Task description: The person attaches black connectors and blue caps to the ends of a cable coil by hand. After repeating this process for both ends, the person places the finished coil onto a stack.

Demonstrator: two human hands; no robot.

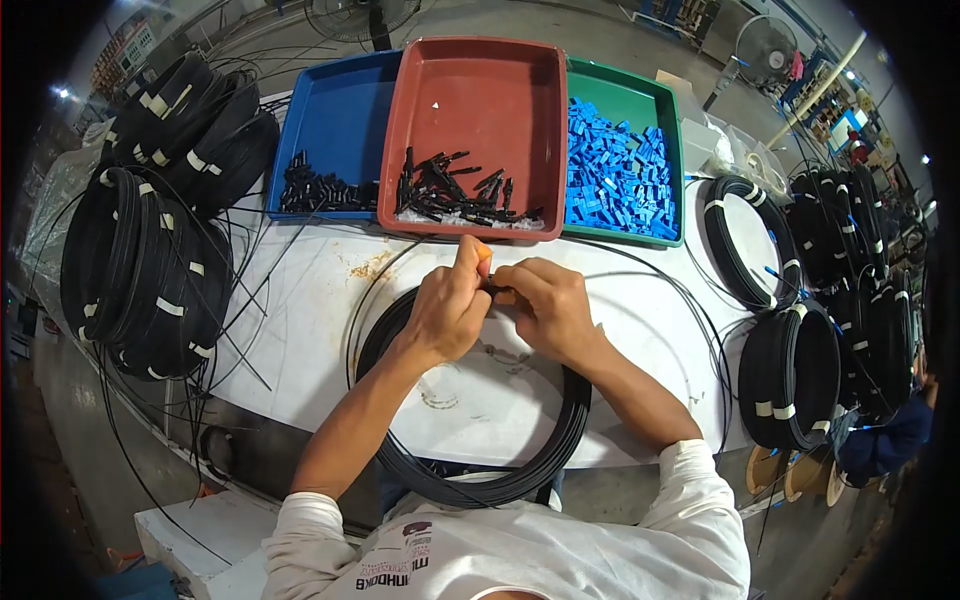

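My left hand (452, 308) is closed, thumb upward, with a small orange piece (484, 252) showing at the thumb tip. Whatever its curled fingers grip is mostly hidden. Close beside it, my right hand (552, 308) pinches a small dark piece (491, 288) in the gap between both hands; whether this is a cable end or a connector part is too small to tell. Below the hands, a coil of black cable (577, 405) lies partly on the table and reaches over its front edge, with my forearms crossing above it.
Behind my hands stand a red tray (480, 95) with black connector parts, a blue tray (345, 95) with small black parts and a green tray (676, 150) with blue clips. Cable coils (130, 260) crowd the left; more coils (790, 375) stand right. Loose cables cross the white table (640, 400).
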